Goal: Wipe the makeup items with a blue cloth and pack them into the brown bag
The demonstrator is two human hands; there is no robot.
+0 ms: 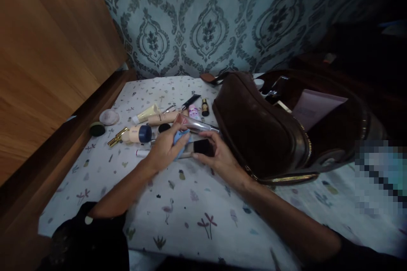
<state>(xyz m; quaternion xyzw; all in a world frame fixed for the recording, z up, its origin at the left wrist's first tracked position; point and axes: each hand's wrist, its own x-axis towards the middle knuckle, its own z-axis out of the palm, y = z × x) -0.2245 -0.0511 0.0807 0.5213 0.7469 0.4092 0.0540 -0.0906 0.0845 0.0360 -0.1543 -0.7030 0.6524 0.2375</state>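
Observation:
My left hand (165, 148) presses a blue cloth (182, 139) against a small bottle with a black cap (203, 147). My right hand (218, 156) grips that bottle around its cap end. Both hands meet over a white patterned sheet (190, 207). Just behind them lie several cosmetics: a clear pink tube (197, 123), a beige bottle with a blue cap (138, 134), a cream tube (146, 113), a small dark bottle (205, 107) and a round compact (109, 116).
A large brown bag (263, 135) stands open to the right of my hands, with a pale pouch (314, 108) inside. A wooden board (47, 72) runs along the left. Patterned wallpaper (210, 29) rises behind. A blurred patch sits at the right.

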